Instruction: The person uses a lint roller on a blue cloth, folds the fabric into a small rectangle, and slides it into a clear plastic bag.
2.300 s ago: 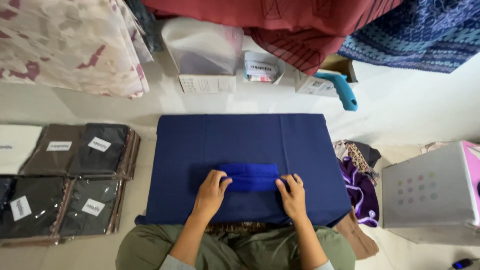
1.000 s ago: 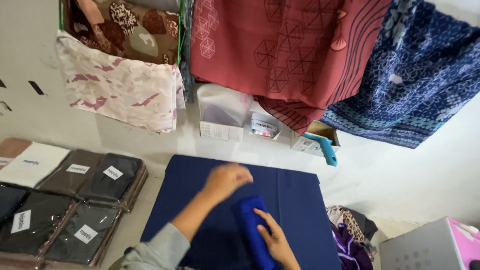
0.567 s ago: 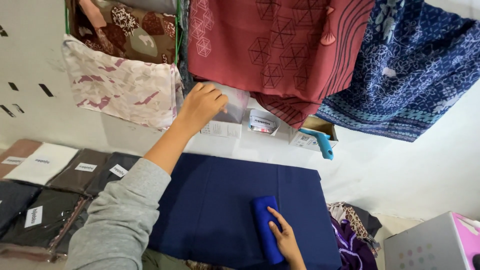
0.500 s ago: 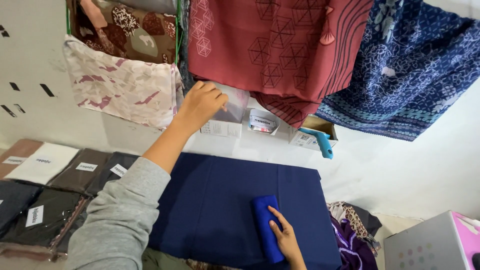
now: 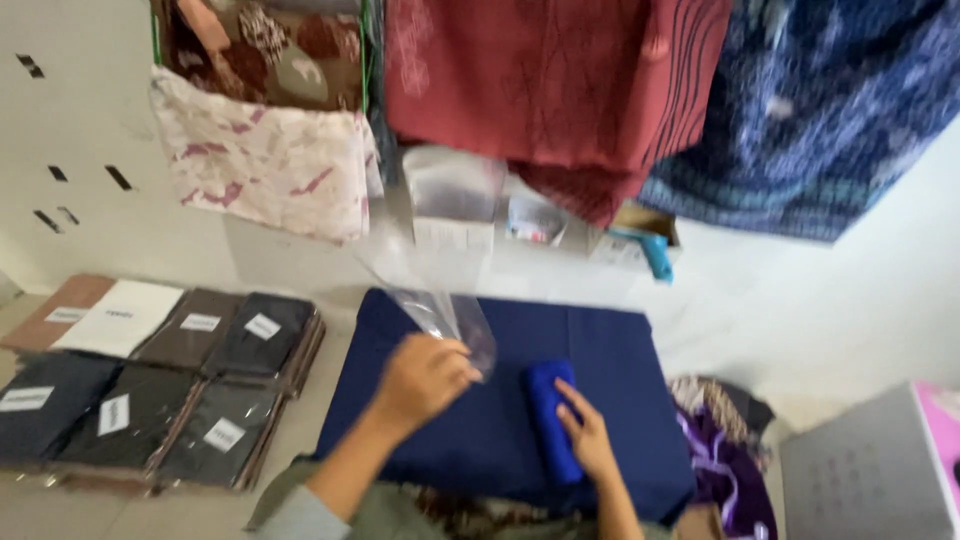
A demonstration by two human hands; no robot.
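Folded blue cloth (image 5: 551, 420), narrow, lengthwise under right hand (image 5: 590, 442); left hand (image 5: 422, 378) pinching clear bag (image 5: 452, 322).

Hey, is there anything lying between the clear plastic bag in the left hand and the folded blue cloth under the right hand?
Nothing visible. The left hand holds the clear plastic bag just left of the folded blue cloth, which the right hand rests on; only bare navy cloth lies between them.

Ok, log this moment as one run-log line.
left hand: holds clear plastic bag | right hand: rests on folded blue cloth | surface: dark blue cloth | packed dark cloths at left
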